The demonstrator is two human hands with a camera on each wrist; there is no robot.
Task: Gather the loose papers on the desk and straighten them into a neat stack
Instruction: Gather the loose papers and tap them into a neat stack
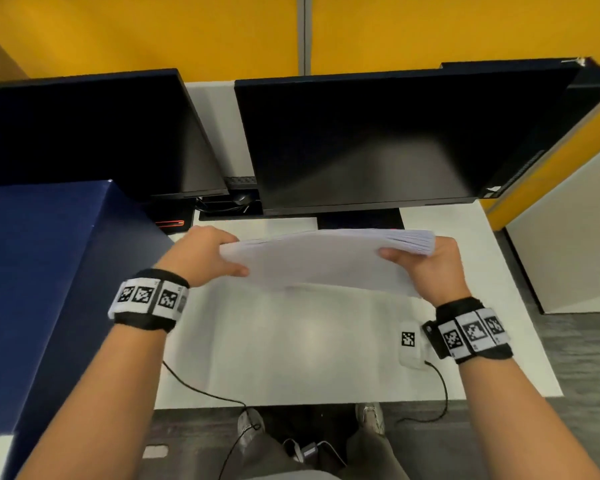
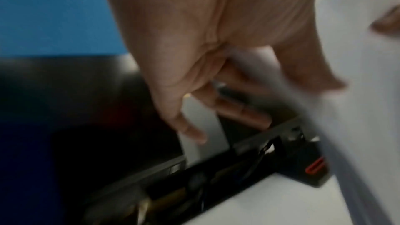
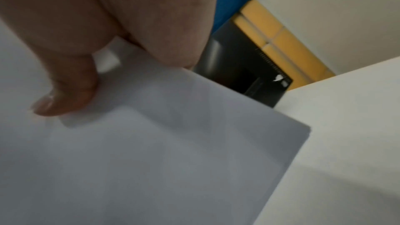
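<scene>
Since the white desk [image 1: 291,358] is the biggest flat spot in front of the 2 dark monitors [image 1: 378,140], it makes sense the papers [image 1: 326,261] are held just above it, probably so the bottom edge can get tapped square. The left hand [image 1: 201,254] and right hand [image 1: 430,268] each clamp 1 short side, thumbs on top, fingers curled under. The bundle looks plain white, a bit bowed, with sheet edges fanned at the far right corner, so not squared yet imo.

Monitors [image 1: 378,140] wall off the desk [image 1: 291,341] behind (blue box [image 1: 49,271] blocks left); front lies open.
</scene>
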